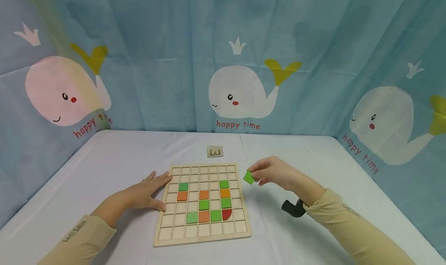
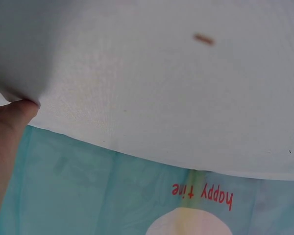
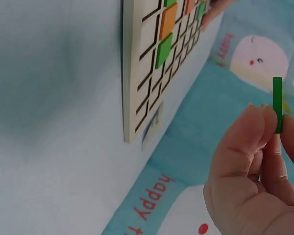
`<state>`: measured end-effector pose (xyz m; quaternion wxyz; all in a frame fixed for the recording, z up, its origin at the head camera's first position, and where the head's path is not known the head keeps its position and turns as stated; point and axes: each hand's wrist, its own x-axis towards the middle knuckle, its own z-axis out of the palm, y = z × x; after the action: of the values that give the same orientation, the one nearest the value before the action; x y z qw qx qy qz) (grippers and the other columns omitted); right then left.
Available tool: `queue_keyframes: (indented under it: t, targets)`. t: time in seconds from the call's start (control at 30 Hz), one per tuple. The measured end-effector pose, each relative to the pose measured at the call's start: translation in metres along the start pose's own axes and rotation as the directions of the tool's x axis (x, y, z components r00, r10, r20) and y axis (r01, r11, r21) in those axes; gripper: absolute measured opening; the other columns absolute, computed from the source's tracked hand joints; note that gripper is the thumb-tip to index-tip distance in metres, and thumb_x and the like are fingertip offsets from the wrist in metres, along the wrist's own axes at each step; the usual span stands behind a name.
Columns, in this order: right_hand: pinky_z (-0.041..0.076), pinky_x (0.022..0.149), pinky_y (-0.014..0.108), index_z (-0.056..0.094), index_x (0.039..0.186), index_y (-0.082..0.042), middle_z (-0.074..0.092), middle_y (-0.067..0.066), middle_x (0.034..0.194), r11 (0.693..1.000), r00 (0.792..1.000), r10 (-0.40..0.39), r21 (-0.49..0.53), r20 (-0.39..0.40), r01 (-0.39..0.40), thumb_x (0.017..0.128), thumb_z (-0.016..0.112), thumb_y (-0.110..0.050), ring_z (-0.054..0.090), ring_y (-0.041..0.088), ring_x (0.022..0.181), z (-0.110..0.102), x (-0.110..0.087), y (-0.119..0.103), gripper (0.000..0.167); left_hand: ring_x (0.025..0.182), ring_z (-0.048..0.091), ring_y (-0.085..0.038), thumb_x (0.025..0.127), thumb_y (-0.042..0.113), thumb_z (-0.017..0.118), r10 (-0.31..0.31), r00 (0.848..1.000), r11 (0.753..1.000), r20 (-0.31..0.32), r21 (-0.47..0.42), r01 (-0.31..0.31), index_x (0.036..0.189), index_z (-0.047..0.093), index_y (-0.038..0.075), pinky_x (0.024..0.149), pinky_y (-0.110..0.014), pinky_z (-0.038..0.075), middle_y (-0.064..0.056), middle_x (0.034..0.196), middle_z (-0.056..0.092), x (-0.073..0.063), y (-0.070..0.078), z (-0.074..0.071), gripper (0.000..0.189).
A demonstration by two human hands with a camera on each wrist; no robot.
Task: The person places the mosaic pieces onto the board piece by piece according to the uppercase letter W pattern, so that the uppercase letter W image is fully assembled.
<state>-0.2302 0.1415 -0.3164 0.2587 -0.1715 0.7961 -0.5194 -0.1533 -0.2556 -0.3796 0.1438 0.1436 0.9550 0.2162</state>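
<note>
A wooden grid board [image 1: 172, 232] lies on the white table, with green and orange square tiles and one red rounded-corner tile [image 1: 227, 214] in its cells. My left hand [image 1: 141, 193] rests at the board's left edge, fingers spread and fingertips on the frame. Off the board's upper right side, my right hand [image 1: 275, 173] pinches a green square tile [image 1: 248, 177] between thumb and fingers. The right wrist view catches this green tile [image 3: 277, 105] edge-on, raised above the table. Only part of the left hand [image 2: 12, 120] appears in the left wrist view.
Behind the board lies a small card [image 1: 215, 151] with a brown pattern on a grid. A curved black object [image 1: 294, 208] shows beside the right wrist. A blue curtain [image 1: 167, 94] printed with whales hangs around the table's back and sides.
</note>
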Motion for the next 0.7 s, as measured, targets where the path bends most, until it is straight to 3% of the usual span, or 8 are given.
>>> queue_keyframes:
  t: [0.7]
  targets:
    - [0.056, 0.075, 0.033, 0.067, 0.110, 0.006, 0.065, 0.006, 0.084, 1.000, 0.995, -0.024, -0.013, 0.095, 0.026, 0.094, 0.057, 0.000, 0.062, 0.021, 0.078, 0.043, 0.024, -0.016, 0.020, 0.139, 0.005, -0.056, 0.072, 0.048, 0.079, -0.012, 1.000, 1.000, -0.006, -0.006, 0.012, 0.150, 0.031, 0.002, 0.100, -0.076, 0.018, -0.023, 0.157, 0.020, 0.000, 0.002, -0.001, 0.103]
